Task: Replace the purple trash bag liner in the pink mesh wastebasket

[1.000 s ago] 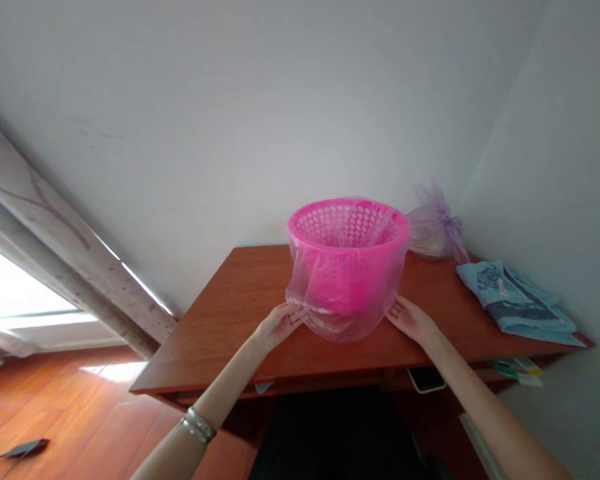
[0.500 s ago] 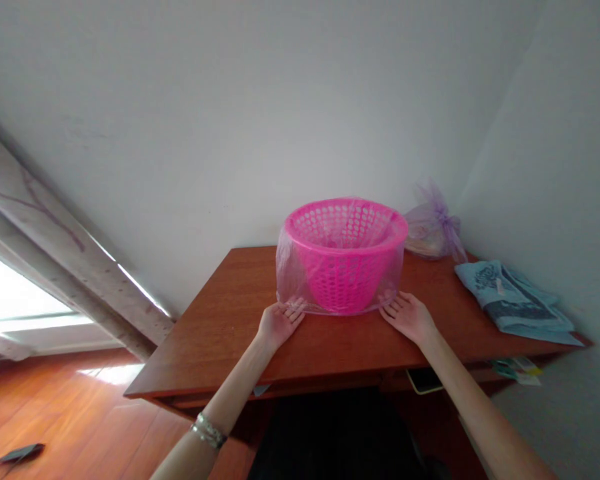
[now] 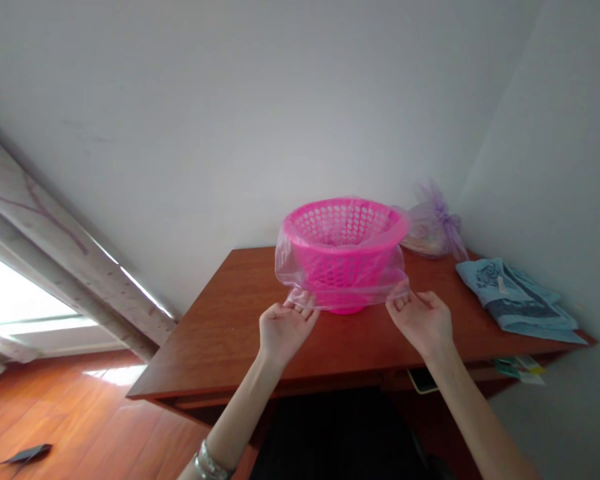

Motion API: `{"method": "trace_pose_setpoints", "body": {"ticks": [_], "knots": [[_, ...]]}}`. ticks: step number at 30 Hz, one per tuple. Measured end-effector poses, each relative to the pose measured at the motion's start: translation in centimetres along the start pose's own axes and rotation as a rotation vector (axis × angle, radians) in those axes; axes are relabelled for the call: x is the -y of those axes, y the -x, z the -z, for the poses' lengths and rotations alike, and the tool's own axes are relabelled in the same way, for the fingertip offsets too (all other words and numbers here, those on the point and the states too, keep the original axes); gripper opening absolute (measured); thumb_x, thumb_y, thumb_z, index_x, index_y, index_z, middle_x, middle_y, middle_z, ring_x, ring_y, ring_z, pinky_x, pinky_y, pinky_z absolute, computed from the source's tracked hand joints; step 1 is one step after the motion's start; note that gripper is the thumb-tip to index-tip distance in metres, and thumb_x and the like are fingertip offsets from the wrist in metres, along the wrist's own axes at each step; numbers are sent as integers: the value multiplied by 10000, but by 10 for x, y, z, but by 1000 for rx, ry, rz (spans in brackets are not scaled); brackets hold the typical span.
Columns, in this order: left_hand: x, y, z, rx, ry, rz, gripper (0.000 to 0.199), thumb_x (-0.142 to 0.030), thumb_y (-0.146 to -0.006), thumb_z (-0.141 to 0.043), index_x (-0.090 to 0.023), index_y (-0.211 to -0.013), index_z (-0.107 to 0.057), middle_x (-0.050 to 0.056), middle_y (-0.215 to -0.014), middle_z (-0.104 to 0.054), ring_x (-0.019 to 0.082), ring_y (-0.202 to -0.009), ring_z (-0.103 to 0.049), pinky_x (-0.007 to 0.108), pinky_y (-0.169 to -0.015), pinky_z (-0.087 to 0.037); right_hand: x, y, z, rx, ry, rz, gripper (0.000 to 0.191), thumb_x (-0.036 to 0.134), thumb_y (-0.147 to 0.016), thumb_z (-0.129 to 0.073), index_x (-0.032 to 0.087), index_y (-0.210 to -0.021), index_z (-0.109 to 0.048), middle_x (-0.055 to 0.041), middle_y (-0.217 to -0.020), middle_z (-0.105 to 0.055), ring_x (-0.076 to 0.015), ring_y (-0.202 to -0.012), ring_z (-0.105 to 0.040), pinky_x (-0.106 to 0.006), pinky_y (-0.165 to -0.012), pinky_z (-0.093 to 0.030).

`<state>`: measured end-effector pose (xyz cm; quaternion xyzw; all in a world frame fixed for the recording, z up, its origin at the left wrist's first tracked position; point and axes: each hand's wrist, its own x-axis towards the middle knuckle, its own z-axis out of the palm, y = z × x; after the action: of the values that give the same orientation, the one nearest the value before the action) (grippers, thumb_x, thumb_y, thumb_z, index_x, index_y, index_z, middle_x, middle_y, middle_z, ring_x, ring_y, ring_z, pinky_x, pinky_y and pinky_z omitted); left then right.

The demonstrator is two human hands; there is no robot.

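A pink plastic basket (image 3: 350, 273) with a perforated wall stands upright on the brown desk (image 3: 215, 333). Over its rim hangs a clear plastic bag (image 3: 283, 260), its loose edge draped around the outside. My left hand (image 3: 287, 330), palm up, has its fingertips hooked in the bag's lower edge at the basket's front left. At the front right, my right hand (image 3: 423, 323) has its curled fingers in the same edge, palm up too. Between them the edge is stretched across the basket's lower front. The plastic partly covers the fingertips of both hands.
Behind the basket on the right sits a tied purple sheer bag (image 3: 433, 223). A folded blue cloth (image 3: 515, 300) lies at the desk's right end. Below the desktop a yellow-edged dark object (image 3: 423, 381) shows. Curtains (image 3: 70, 233) hang at left; a wall is behind.
Both hands have lifted the bag's front edge, so it now sits higher and bunched, and the basket's base shows beneath it. The basket has stayed in place.
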<state>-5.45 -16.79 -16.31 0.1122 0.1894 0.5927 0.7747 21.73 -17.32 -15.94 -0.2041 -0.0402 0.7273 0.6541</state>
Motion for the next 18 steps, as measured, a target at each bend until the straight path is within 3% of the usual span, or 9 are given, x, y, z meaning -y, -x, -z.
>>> {"method": "trace_pose_setpoints", "body": {"ticks": [6, 13, 18], "knots": [[-5, -6, -36, 79, -98, -148, 515, -123, -577, -453, -243, -1035, -654, 53, -1021, -715, 233, -1093, -625, 382, -942, -500, 9, 9, -37, 59, 42, 144, 410, 156, -719, -395, 186, -1090, -568, -95, -1096, -653, -113, -1138, -583, -219, -964, -511], [-14, -7, -63, 261, -213, -252, 581, -205, -650, -419, -192, -1206, -584, 58, -1266, -626, 199, -1344, -423, 277, -990, -461, 17, 12, -49, 207, 126, 354, 393, 225, -734, -384, 194, -1080, -568, -104, -1219, -608, -149, -1254, -514, -306, -1034, -485], [-33, -4, -86, 317, -340, -358, 546, -225, -728, -404, -137, -1247, -549, 97, -1308, -592, 231, -1364, -396, 322, -1007, -465, 23, 8, -63, 262, 125, 449, 416, 254, -748, -373, 222, -1123, -551, -78, -1281, -571, -156, -1257, -512, -345, -1029, -490]]}}
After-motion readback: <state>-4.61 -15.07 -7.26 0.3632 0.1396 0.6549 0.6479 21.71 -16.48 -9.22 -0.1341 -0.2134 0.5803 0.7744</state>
